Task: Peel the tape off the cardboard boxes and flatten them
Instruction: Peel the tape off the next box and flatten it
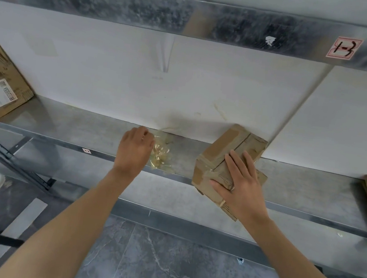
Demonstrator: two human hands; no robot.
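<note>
Person's right hand (240, 186) is pressing flat, straight fingers on the small, probably light, stiff cardboard box (223, 148) overhanging the shelf's (85, 130) front edge, its tape likely best lifted at a loose end, left hand (135, 150) curling against the crumpled tape wad (161, 157), grip unclear.

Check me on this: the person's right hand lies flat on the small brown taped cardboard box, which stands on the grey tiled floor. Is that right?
Not quite. The right hand does lie flat on the small brown taped cardboard box, but the box stands on the grey metal shelf, not on the floor. The head view shows this.
</note>
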